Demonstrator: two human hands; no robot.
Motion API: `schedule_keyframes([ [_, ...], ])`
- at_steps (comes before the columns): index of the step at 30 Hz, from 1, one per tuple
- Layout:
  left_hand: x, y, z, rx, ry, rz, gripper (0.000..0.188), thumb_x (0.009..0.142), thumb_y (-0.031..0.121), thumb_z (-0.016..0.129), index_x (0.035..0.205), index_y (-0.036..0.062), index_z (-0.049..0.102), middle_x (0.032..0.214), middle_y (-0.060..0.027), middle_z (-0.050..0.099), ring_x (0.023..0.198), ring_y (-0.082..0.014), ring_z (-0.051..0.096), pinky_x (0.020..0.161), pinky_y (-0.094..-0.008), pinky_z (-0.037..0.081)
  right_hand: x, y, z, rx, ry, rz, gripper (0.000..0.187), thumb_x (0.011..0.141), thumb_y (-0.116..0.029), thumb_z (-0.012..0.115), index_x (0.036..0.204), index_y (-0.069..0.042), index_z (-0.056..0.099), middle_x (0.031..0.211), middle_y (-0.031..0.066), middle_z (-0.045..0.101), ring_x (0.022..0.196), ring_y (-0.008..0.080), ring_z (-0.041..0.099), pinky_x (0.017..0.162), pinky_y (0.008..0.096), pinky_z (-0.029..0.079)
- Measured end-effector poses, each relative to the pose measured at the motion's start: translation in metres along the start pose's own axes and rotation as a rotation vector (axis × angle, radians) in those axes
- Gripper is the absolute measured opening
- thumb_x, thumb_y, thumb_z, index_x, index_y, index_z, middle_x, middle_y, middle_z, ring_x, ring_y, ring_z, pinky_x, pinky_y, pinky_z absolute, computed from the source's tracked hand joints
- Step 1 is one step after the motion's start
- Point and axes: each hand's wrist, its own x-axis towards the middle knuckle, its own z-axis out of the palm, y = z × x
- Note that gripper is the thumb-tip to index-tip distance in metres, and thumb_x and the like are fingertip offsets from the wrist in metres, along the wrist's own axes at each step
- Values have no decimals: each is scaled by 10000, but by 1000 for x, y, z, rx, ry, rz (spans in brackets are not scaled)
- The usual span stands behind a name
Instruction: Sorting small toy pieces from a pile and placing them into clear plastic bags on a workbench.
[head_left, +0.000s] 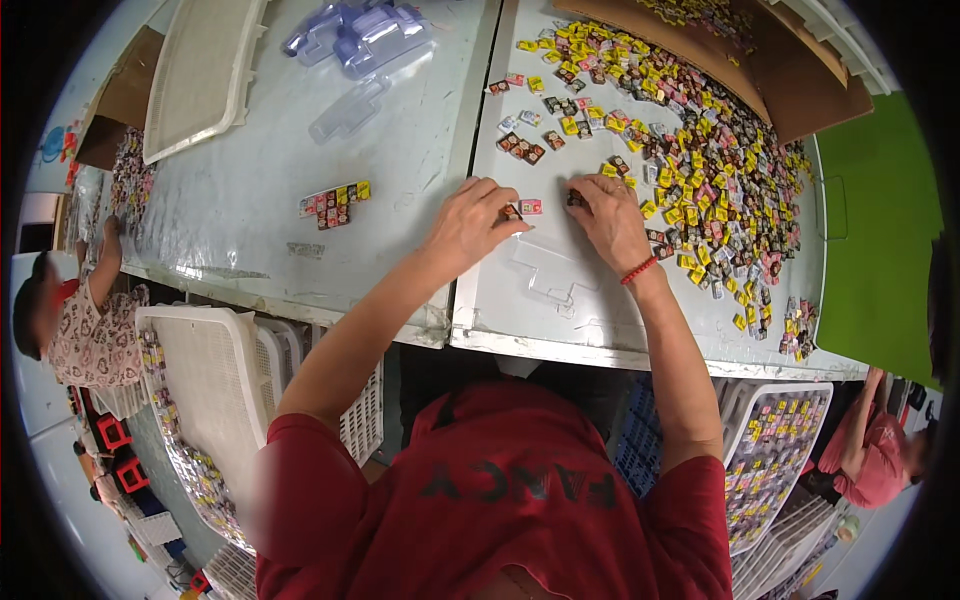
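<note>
Far to the left of the clear tray [545, 275], a co-worker in a patterned top [95, 335] reaches toward the table's edge, near a brown carton [122, 100]. A white rack [205, 360] stands below the table, left of the tray and nearer the wearer. On the table [420, 150], also left of the tray, a joined cluster [335, 204] of pink, brown and yellow blocks lies flat; beyond it sits a bluish see-through stack [375, 40].

Just beyond the tray's left end, the wearer's left hand [468, 225] pinches a brown block [511, 212] between thumb and fingers. Beside that block, beyond the tray, lies a pink block [531, 207]; farther beyond is a brown group [521, 148]. The tray itself lies flat on the table between the wearer's forearms. Beyond its right end, the right hand [605, 215], a red bracelet [639, 269] at its wrist, has its fingers closed on a dark block [577, 198].

Right of the tray spreads a heap [700, 170] of yellow, brown and pink blocks. Farther right of the tray come a green board [885, 200] and a co-worker in a red top [875, 450].
</note>
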Motion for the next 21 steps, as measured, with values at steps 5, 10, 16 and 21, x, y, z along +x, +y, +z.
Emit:
schedule_keyframes([
  [5,10,14,16,11,1,-128,334,686,234,784,898,28,627,809,-105,601,841,-284,582,726,-382,504,-5,-6,0,-45,-30,11,302,765,-113,694,1063,-96,649,1036,81,627,997,279,568,932,423,411],
  [10,17,2,25,87,55,-82,322,688,211,779,903,24,630,849,-104,602,832,-294,561,730,-392,479,-8,-15,5,-176,9,-109,316,750,-105,693,1062,-143,665,1016,44,593,1015,239,545,933,436,385],
  [16,20,0,22,19,109,-5,272,709,109,744,939,16,633,906,-109,586,883,-295,555,768,-395,496,-3,-15,0,-116,-45,-68,286,761,-96,688,1047,-116,672,1032,72,607,1007,264,557,924,445,396],
  [21,20,-7,31,-37,51,83,312,760,76,686,1047,14,581,1066,-118,568,967,-296,544,834,-378,483,31,-4,-13,69,-49,58,307,773,-92,686,1076,-75,646,1042,107,629,981,285,585,889,427,428],
])
